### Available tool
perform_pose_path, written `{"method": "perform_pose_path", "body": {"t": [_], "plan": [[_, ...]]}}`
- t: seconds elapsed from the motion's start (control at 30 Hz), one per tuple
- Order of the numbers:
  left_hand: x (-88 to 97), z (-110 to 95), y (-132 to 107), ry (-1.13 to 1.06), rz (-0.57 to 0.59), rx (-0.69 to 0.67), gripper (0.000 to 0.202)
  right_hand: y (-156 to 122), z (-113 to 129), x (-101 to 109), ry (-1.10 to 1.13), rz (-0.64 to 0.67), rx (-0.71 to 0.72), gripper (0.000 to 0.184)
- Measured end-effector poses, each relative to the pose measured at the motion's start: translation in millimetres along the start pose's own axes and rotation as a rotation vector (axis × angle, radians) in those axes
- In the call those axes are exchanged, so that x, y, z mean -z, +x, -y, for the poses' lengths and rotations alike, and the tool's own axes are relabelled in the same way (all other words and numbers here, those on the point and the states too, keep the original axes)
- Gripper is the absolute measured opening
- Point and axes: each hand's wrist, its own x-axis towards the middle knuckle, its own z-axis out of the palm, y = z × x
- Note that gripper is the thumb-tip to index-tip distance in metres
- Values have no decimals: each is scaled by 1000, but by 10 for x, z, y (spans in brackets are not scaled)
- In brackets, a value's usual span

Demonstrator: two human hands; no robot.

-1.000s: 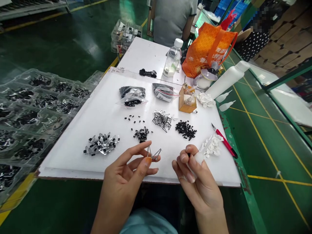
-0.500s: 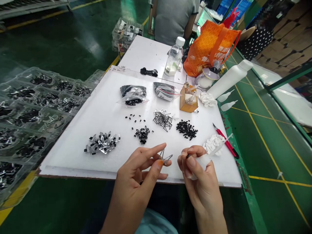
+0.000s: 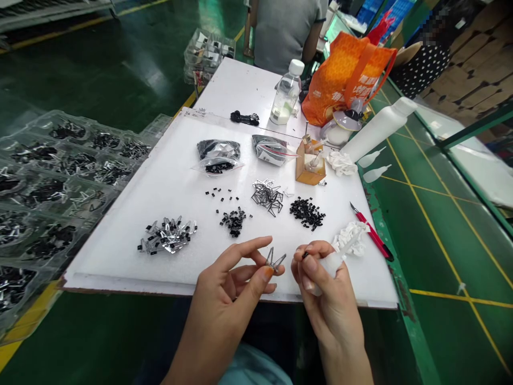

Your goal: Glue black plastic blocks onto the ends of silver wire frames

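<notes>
My left hand (image 3: 230, 291) pinches a thin V-shaped metal piece (image 3: 276, 260) between thumb and fingers, its prongs pointing up and right. Just to the right, my right hand (image 3: 328, 283) holds a small black part (image 3: 305, 255) at its thumb and index fingertips. A white squeeze bottle (image 3: 332, 263) with a thin nozzle is tucked in that same hand, its body partly hidden by the fingers. The black part and the metal piece are apart. Beyond my hands lie a pile of V-shaped metal pieces (image 3: 267, 197) and a heap of small black parts (image 3: 307, 213).
Joined metal-and-black pieces (image 3: 168, 235) lie at left on the white tabletop (image 3: 120, 262). A red craft knife (image 3: 372, 235) and crumpled tissue (image 3: 349, 238) lie right. Plastic bags (image 3: 219, 155), a small box (image 3: 310, 166) and a clear bottle (image 3: 286, 93) stand farther back. Two people sit beyond.
The metal piece has turned in my left fingers, so its V shows more openly. My right hand has shifted slightly left, with the black part raised a little at its fingertips.
</notes>
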Motion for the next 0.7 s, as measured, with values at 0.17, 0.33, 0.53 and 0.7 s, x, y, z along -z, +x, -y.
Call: {"method": "perform_pose_path", "body": {"t": [0.17, 0.33, 0.53, 0.7], "plan": [[-9, -18, 18, 84, -32, -88, 11, 19, -12, 11, 27, 11, -29, 24], [-38, -39, -1, 143, -50, -143, 7, -24, -48, -19, 11, 34, 84, 16], [-87, -49, 24, 90, -52, -108, 7, -55, -160, 53, -169, 114, 235, 9], [-97, -63, 2, 73, -20, -106, 11, -34, -202, 90, -300, 169, 304, 5]]}}
